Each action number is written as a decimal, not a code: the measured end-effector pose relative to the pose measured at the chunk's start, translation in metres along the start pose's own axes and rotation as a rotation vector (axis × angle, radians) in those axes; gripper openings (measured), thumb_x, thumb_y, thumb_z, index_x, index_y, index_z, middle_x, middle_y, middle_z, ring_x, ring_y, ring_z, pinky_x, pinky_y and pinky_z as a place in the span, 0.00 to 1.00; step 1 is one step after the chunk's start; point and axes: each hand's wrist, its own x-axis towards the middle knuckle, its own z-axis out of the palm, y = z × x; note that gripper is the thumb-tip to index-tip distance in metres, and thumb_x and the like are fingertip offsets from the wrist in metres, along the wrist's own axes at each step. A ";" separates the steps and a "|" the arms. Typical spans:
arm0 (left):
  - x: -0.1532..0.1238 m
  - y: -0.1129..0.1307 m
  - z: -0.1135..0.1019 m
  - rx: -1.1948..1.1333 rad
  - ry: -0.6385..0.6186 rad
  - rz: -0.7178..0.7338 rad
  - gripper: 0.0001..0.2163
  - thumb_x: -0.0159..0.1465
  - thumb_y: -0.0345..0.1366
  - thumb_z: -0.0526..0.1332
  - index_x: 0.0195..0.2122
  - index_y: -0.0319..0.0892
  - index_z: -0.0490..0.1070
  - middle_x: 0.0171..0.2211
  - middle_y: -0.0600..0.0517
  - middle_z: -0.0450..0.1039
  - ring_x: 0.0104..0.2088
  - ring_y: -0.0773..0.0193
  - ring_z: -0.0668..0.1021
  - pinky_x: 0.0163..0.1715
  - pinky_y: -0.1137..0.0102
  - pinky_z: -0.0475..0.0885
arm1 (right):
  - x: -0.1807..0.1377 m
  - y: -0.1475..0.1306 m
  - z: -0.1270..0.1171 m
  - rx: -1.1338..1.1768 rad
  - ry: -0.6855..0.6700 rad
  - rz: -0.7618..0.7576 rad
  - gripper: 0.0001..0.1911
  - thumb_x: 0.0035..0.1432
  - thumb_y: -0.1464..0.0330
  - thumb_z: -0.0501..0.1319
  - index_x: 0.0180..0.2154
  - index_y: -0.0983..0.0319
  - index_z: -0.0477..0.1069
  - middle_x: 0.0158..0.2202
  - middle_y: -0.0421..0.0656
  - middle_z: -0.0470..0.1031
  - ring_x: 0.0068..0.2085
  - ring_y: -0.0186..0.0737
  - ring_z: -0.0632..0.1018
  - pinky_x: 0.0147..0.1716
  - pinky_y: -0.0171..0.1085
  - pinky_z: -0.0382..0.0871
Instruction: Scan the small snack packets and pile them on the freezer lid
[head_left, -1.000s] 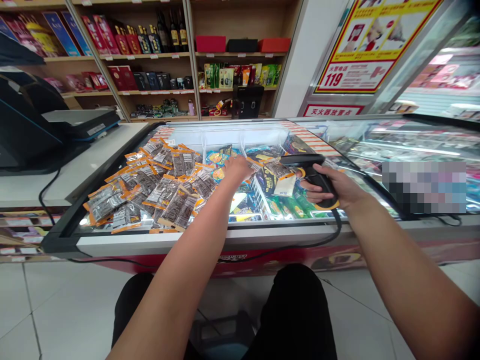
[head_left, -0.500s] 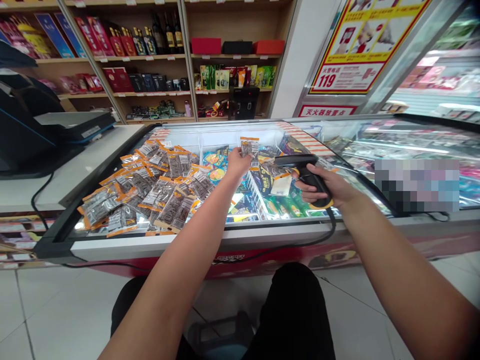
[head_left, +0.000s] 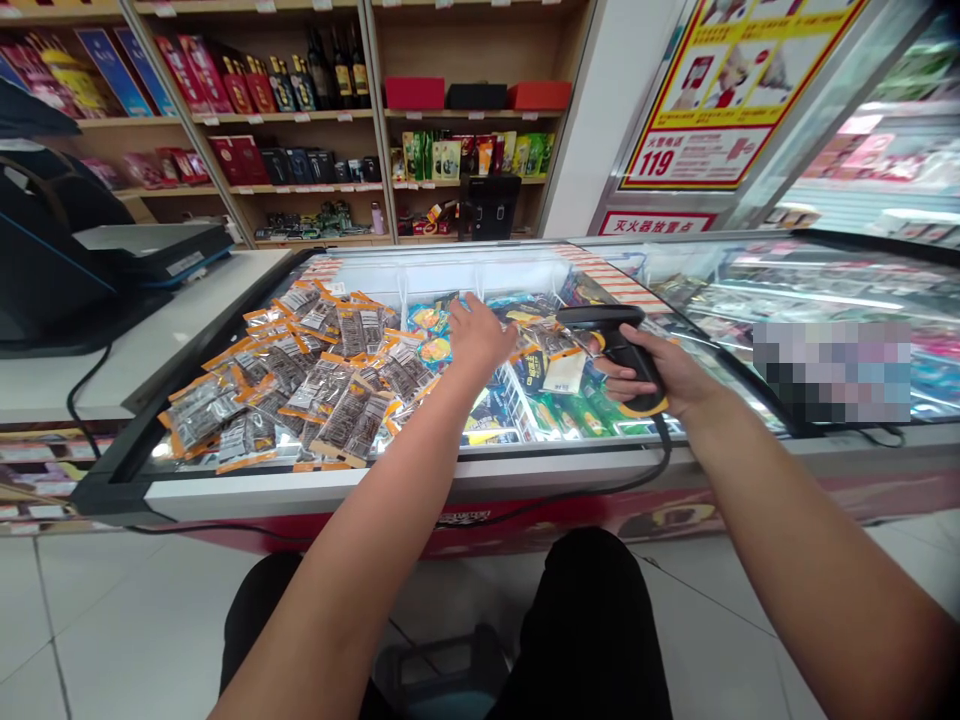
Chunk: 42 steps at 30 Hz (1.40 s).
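My left hand (head_left: pixel 480 335) is over the middle of the chest freezer (head_left: pixel 300 490), fingers spread, with nothing seen in it. Small clear packets with orange edges (head_left: pixel 315 385) lie in a heap on the glass to its left. Just right of that hand, partly covered by it, are similar orange-edged packets (head_left: pixel 536 335). My right hand (head_left: pixel 660 375) is wrapped round the grip of a black barcode scanner (head_left: pixel 604 320), whose head points left. The scanner's cable (head_left: pixel 660 450) hangs from its grip and runs left along the freezer front.
Blue and green bags (head_left: pixel 581 405) sit in wire baskets under the glass. A counter (head_left: pixel 142 350) with a black till machine (head_left: pixel 45 270) stands at the left. Shelves (head_left: pixel 300 115) with boxes and bottles rise behind, and a poster (head_left: pixel 720 110) hangs at the right.
My left hand has let go of the orange-edged packet it held up, and its fingers have spread. My right hand keeps the scanner in almost the same place.
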 end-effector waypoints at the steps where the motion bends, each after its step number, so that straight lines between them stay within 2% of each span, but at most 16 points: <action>1: -0.005 0.001 -0.001 0.075 -0.032 0.004 0.33 0.74 0.44 0.66 0.76 0.36 0.61 0.82 0.29 0.53 0.81 0.37 0.61 0.77 0.53 0.62 | 0.000 0.000 0.000 0.005 0.005 0.002 0.27 0.65 0.46 0.74 0.47 0.57 0.66 0.23 0.30 0.63 0.17 0.23 0.48 0.22 0.32 0.61; 5: -0.016 0.009 0.001 0.203 -0.275 0.163 0.25 0.74 0.42 0.63 0.69 0.36 0.70 0.76 0.28 0.63 0.76 0.36 0.69 0.73 0.52 0.67 | 0.001 0.002 -0.001 0.026 0.016 0.015 0.27 0.65 0.47 0.75 0.46 0.57 0.67 0.23 0.30 0.63 0.17 0.24 0.47 0.21 0.32 0.59; 9: -0.018 0.015 0.004 0.208 -0.432 0.414 0.25 0.76 0.47 0.61 0.69 0.36 0.73 0.72 0.30 0.70 0.74 0.38 0.72 0.72 0.55 0.68 | 0.000 0.002 -0.002 0.007 0.049 0.019 0.24 0.67 0.47 0.72 0.46 0.56 0.68 0.23 0.31 0.61 0.17 0.25 0.47 0.21 0.34 0.60; 10: -0.018 0.015 0.002 0.224 -0.406 0.411 0.26 0.76 0.48 0.61 0.69 0.38 0.73 0.73 0.31 0.69 0.74 0.37 0.71 0.72 0.53 0.68 | 0.000 0.001 -0.002 -0.001 0.059 0.018 0.23 0.68 0.46 0.71 0.46 0.56 0.69 0.23 0.31 0.61 0.17 0.26 0.47 0.21 0.35 0.60; 12: -0.016 0.009 -0.008 0.285 -0.246 0.303 0.25 0.76 0.46 0.62 0.70 0.40 0.73 0.75 0.31 0.67 0.76 0.34 0.68 0.74 0.47 0.66 | -0.001 0.001 -0.002 -0.015 0.075 0.016 0.23 0.68 0.46 0.70 0.46 0.56 0.70 0.24 0.31 0.60 0.17 0.26 0.47 0.20 0.36 0.59; 15: -0.007 -0.007 -0.031 0.378 0.008 -0.004 0.25 0.76 0.44 0.61 0.71 0.42 0.72 0.78 0.30 0.62 0.79 0.27 0.63 0.76 0.35 0.57 | -0.001 0.001 -0.003 -0.020 0.087 0.022 0.22 0.68 0.47 0.70 0.46 0.56 0.71 0.24 0.32 0.60 0.18 0.26 0.47 0.21 0.36 0.59; 17: 0.001 -0.018 -0.044 0.396 -0.030 -0.184 0.27 0.76 0.45 0.60 0.74 0.43 0.70 0.80 0.30 0.58 0.79 0.24 0.61 0.74 0.31 0.55 | -0.001 0.001 -0.003 -0.010 0.079 0.030 0.23 0.67 0.47 0.72 0.46 0.57 0.71 0.24 0.32 0.60 0.18 0.25 0.47 0.21 0.34 0.59; 19: 0.006 -0.025 -0.052 0.404 -0.143 -0.257 0.29 0.75 0.45 0.60 0.76 0.43 0.68 0.82 0.29 0.55 0.79 0.22 0.61 0.74 0.30 0.56 | -0.001 0.002 -0.003 0.002 0.070 0.036 0.23 0.67 0.47 0.73 0.46 0.57 0.71 0.24 0.32 0.61 0.18 0.25 0.47 0.21 0.33 0.58; 21: 0.007 -0.026 -0.053 0.417 -0.210 -0.215 0.29 0.75 0.42 0.59 0.76 0.42 0.67 0.81 0.30 0.56 0.79 0.22 0.62 0.74 0.34 0.60 | 0.000 0.002 -0.004 0.008 0.065 0.037 0.23 0.67 0.47 0.72 0.46 0.57 0.71 0.24 0.32 0.61 0.18 0.25 0.47 0.21 0.34 0.58; 26: -0.002 -0.020 -0.047 0.413 -0.320 0.102 0.26 0.75 0.36 0.58 0.73 0.42 0.71 0.77 0.31 0.63 0.75 0.33 0.71 0.70 0.48 0.71 | -0.001 0.003 -0.004 0.016 0.063 0.030 0.22 0.69 0.48 0.70 0.45 0.57 0.70 0.24 0.32 0.62 0.17 0.25 0.48 0.21 0.34 0.60; 29: -0.003 -0.018 -0.048 0.410 -0.287 0.224 0.25 0.75 0.33 0.57 0.72 0.43 0.73 0.75 0.34 0.65 0.74 0.39 0.72 0.71 0.50 0.71 | -0.001 0.003 -0.004 0.015 0.060 0.040 0.22 0.70 0.48 0.70 0.45 0.57 0.69 0.24 0.32 0.62 0.17 0.24 0.48 0.21 0.33 0.60; 31: -0.002 -0.019 -0.053 0.416 -0.188 0.199 0.24 0.76 0.34 0.56 0.72 0.43 0.72 0.75 0.34 0.67 0.75 0.39 0.71 0.73 0.48 0.69 | -0.001 0.003 -0.004 0.013 0.062 0.045 0.23 0.69 0.48 0.71 0.45 0.57 0.69 0.24 0.32 0.63 0.17 0.24 0.49 0.21 0.33 0.60; 33: 0.000 -0.020 -0.058 0.443 -0.152 0.061 0.25 0.76 0.36 0.57 0.73 0.43 0.71 0.75 0.33 0.67 0.76 0.37 0.69 0.73 0.46 0.69 | -0.001 0.003 -0.003 0.014 0.071 0.047 0.24 0.67 0.47 0.73 0.45 0.57 0.68 0.24 0.32 0.63 0.18 0.24 0.49 0.21 0.32 0.60; 36: 0.001 -0.023 -0.065 0.488 -0.278 -0.111 0.28 0.75 0.36 0.60 0.76 0.42 0.67 0.76 0.31 0.66 0.77 0.36 0.69 0.71 0.49 0.72 | -0.001 0.002 -0.001 0.014 0.087 0.058 0.25 0.65 0.47 0.74 0.45 0.57 0.68 0.24 0.31 0.63 0.17 0.23 0.49 0.22 0.32 0.61; 38: 0.002 -0.023 -0.066 0.518 -0.331 -0.109 0.29 0.74 0.35 0.62 0.76 0.42 0.67 0.77 0.31 0.66 0.77 0.36 0.69 0.70 0.50 0.72 | -0.002 0.001 0.001 0.016 0.097 0.065 0.25 0.66 0.47 0.73 0.45 0.57 0.69 0.24 0.32 0.63 0.18 0.24 0.49 0.22 0.33 0.61; 42: 0.002 -0.024 -0.064 0.546 -0.292 -0.041 0.25 0.73 0.32 0.62 0.72 0.43 0.72 0.75 0.32 0.69 0.77 0.36 0.69 0.73 0.44 0.67 | -0.004 -0.001 0.004 0.033 0.110 0.069 0.23 0.67 0.48 0.73 0.44 0.57 0.69 0.24 0.32 0.63 0.18 0.25 0.48 0.23 0.35 0.59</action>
